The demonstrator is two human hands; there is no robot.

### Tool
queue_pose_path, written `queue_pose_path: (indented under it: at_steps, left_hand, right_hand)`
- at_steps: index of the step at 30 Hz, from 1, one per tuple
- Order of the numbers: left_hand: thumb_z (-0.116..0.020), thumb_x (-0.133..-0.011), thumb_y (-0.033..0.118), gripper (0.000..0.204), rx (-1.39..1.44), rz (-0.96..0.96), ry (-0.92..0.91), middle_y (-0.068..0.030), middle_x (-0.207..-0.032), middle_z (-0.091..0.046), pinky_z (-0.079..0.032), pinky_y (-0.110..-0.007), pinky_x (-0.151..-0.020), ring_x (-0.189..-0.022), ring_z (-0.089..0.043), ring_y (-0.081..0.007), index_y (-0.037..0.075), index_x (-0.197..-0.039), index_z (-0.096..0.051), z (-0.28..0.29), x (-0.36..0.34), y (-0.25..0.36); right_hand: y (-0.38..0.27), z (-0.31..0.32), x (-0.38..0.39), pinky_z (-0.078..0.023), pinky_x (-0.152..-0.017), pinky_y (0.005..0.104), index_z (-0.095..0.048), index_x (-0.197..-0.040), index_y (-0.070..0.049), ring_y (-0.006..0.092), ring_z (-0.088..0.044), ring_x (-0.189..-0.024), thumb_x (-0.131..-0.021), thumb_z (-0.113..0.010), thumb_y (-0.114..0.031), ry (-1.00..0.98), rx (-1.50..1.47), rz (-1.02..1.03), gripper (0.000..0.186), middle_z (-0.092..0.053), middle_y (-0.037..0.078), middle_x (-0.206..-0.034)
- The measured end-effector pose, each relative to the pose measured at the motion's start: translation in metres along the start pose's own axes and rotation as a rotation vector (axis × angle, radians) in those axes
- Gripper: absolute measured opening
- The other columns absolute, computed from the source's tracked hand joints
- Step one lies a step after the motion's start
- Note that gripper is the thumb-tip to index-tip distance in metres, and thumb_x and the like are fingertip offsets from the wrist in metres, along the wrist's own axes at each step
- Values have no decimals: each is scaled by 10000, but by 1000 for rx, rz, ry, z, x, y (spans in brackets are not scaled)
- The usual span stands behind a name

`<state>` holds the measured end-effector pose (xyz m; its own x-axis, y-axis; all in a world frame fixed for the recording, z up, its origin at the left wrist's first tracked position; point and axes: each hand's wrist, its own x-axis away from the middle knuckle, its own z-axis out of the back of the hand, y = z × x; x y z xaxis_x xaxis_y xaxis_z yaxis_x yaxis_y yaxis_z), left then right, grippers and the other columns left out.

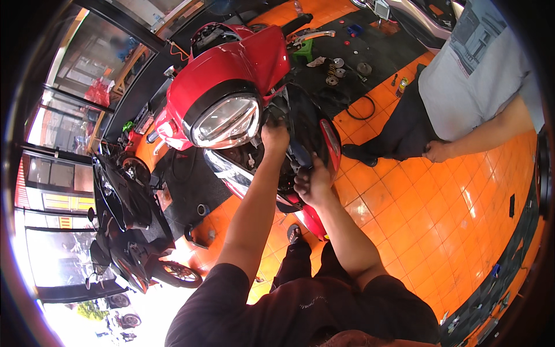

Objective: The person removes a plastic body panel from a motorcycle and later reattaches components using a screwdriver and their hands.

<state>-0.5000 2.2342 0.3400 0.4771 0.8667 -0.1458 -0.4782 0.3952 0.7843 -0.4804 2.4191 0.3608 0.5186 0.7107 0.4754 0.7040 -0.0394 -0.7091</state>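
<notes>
Tool [300,154] was at frame centre, in front of the red scooter's [267,61] open front, just right of the headlight [225,122]. Dark blue, handle-like; exact kind unclear.

Key relation: long axis on a slant, upper left to lower right, in the gap between the two hands. Right hand [314,184] was nearer, at the lower end; from its fingers the tool ran up and left. From the left hand [275,137] it lay to the right and below.

Right fingers: curled in, looked closed on the tool's lower end. Left fingers: up in the dark recess beside the headlight, tips hidden; couldn't tell how far open or whether they had hold of anything. Left hand looked apart from the tool.

Co-worker [480,87] in a grey shirt was at frame right, hand [437,151] well apart from the work.
</notes>
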Motion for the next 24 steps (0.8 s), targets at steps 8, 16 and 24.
queue_pose_path:
  at_steps: [8,16,24]
  left_hand:
    - [-529,-902,223,337,27,-17,54,-227,-1051,-660,-468,-410,-837,-1016,-629,-366,53,-1179,-619,0,10,17]
    - [-585,-873,149,225,237,96,8,-73,-805,-636,-455,-297,-635,-695,-571,-150,56,-1062,-663,-14,-8,0]
    - [-498,-910,170,297,-164,-129,130,-176,-1062,-669,-478,-382,-865,-1014,-634,-307,27,-1140,-620,-18,-13,-22]
  right_hand:
    - [37,-5,-15,-514,-577,416,-492,-1334,-107,282,-628,-658,-910,-571,-359,437,1058,977,499,-598,136,-859]
    - [-23,-7,-7,-374,-363,250,-511,-1287,-58,143,-454,-398,-926,-519,-513,91,-295,-246,581,-487,-4,-557]
    - [-8,-25,-12,-541,-672,419,-479,-1320,-77,338,-643,-792,-871,-579,-380,275,1442,783,551,-604,174,-913]
